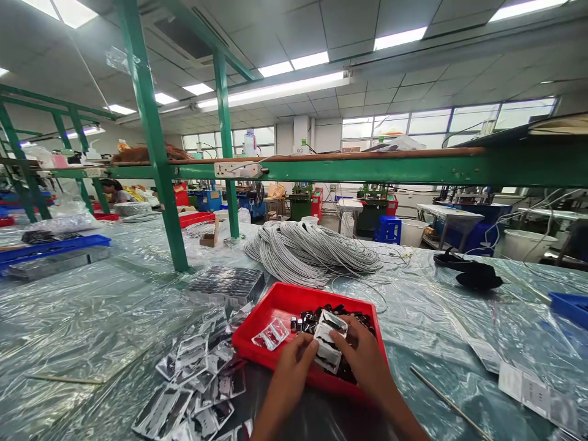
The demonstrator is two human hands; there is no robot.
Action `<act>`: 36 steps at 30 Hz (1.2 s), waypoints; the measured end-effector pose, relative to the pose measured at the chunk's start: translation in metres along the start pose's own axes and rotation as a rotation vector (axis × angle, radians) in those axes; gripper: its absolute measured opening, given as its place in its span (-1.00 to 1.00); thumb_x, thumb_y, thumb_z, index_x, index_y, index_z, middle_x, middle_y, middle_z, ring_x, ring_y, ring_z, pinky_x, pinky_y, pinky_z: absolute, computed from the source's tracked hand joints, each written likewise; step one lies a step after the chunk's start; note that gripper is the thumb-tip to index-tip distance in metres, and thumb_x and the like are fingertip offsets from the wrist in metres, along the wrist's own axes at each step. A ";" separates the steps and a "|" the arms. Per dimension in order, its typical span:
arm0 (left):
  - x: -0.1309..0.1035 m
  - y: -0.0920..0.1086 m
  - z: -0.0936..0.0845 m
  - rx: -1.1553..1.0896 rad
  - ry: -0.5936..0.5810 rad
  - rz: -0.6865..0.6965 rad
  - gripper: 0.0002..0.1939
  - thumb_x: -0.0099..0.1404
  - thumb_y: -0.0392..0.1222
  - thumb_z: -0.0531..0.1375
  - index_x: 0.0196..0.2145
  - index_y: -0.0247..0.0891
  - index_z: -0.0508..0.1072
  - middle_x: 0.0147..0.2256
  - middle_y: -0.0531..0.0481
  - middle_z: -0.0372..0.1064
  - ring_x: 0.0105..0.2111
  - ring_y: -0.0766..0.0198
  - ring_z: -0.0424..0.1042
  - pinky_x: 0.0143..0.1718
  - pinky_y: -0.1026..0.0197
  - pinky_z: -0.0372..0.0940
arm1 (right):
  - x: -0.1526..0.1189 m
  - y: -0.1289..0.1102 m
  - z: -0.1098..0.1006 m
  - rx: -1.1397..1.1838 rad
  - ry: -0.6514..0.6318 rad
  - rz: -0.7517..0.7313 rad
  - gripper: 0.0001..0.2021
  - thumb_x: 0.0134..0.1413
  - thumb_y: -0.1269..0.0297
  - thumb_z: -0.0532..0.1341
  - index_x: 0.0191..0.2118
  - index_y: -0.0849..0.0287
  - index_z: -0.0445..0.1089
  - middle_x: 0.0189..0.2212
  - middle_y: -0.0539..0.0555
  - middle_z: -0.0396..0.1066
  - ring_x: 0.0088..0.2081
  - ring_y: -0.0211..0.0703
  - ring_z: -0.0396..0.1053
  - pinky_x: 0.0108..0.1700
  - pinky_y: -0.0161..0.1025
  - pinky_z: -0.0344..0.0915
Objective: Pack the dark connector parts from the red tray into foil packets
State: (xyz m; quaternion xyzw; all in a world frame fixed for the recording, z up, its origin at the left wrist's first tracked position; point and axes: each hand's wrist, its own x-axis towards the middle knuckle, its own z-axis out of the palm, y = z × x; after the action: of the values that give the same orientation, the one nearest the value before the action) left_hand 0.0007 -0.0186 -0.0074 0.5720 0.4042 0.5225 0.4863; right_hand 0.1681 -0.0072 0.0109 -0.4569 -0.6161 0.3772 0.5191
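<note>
Between my two hands, over a red tray (261, 298), is a clear plastic blister pack (329, 343) with white and dark parts in it. My left hand (294, 361) pinches its left edge between thumb and fingers. On the other side my right hand (365, 352) grips the right edge, thumb across the face. Many small black pieces (316, 315) lie in the tray beneath, partly covered by my hands. Another clear pack (271, 334) rests in the tray's left part. Left of the tray spreads a loose pile of similar packs (202, 373).
Behind the tray stand a neat stack of packs (225, 282) and a big coil of grey cable (312, 251). A green post (158, 153) and a crossbar (367, 170) rise over the plastic-covered table. Thin rods, flat strips (528, 389) and a black item (478, 274) lie rightward.
</note>
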 end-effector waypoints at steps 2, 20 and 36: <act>-0.001 0.000 0.000 -0.008 0.007 0.004 -0.65 0.23 0.11 0.22 -0.25 -0.23 0.52 -0.29 -0.04 0.49 -0.24 0.11 0.42 -0.14 0.15 0.29 | 0.001 0.002 -0.001 0.015 -0.028 0.011 -0.60 0.08 0.00 0.26 -0.05 0.17 0.39 -0.22 0.15 0.56 -0.20 0.08 0.51 -0.16 -0.08 0.40; -0.009 0.007 0.006 0.008 0.057 0.133 -0.73 0.28 0.04 0.19 -0.39 -0.23 0.38 -0.42 0.07 0.24 -0.36 0.25 0.24 -0.30 0.28 0.20 | -0.016 -0.016 0.016 -0.294 -0.038 -0.287 -0.85 0.23 0.17 0.17 -0.30 0.10 0.40 -0.38 0.03 0.43 -0.35 -0.12 0.39 -0.27 -0.24 0.30; -0.003 -0.006 0.003 0.090 0.135 0.016 -0.61 0.22 0.18 0.20 -0.39 -0.25 0.40 -0.50 0.07 0.31 -0.50 0.28 0.29 -0.46 0.28 0.20 | -0.004 0.007 -0.001 -0.305 -0.018 -0.210 -0.76 0.17 0.15 0.17 -0.31 0.15 0.54 -0.44 0.08 0.54 -0.44 -0.07 0.47 -0.33 -0.17 0.36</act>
State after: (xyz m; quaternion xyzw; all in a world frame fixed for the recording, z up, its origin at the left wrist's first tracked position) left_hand 0.0038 -0.0212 -0.0139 0.5599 0.4545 0.5451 0.4276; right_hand 0.1701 -0.0091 0.0033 -0.4599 -0.7151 0.2273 0.4748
